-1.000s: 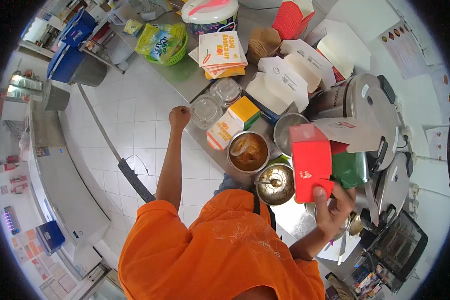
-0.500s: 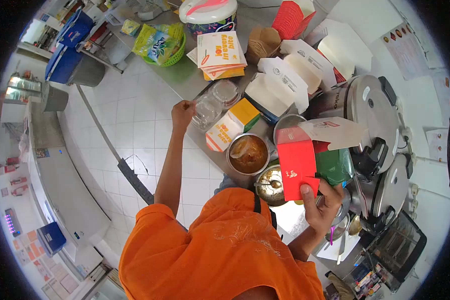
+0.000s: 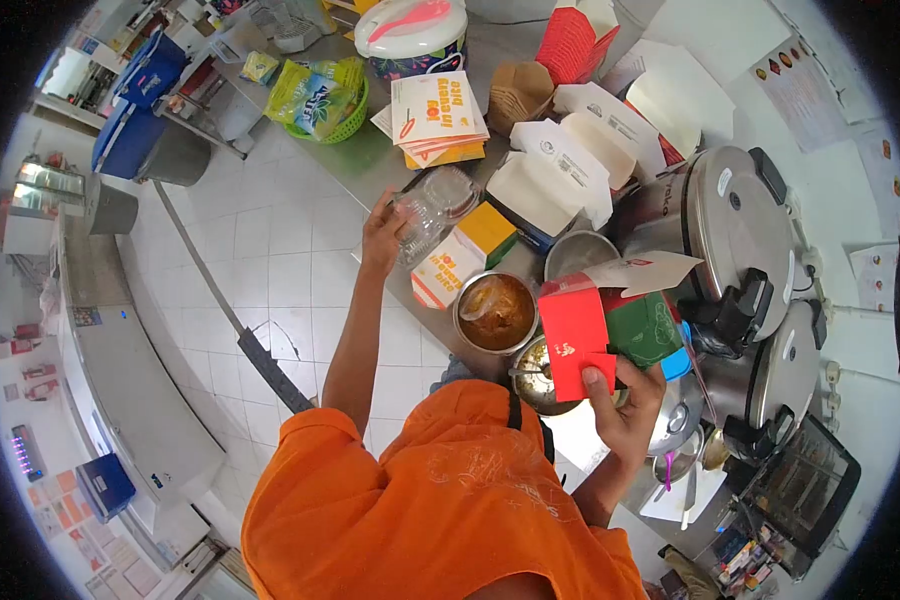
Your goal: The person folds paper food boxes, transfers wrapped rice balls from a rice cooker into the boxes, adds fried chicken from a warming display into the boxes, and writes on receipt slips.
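Note:
My left hand has its fingers closed on the near edge of a clear plastic clamshell container at the counter's edge. In my right hand is a red food box, its white-lined flap raised, pinched between thumb and fingers. Just behind it shows a green box panel; whether both belong to one box I cannot tell. Beside the clamshell lies an orange, white and green carton. A steel pot of brown sauce stands between my hands, with a second pot holding a ladle partly behind the red box.
Open white boxes, stacked brown boxes and red boxes stand farther back. Printed cartons and a green basket sit on the far left counter. Large pressure cookers line the right wall.
My left hand has moved slightly right and its fingers have come farther over the clamshell's edge. My right hand has shifted slightly left with the red box.

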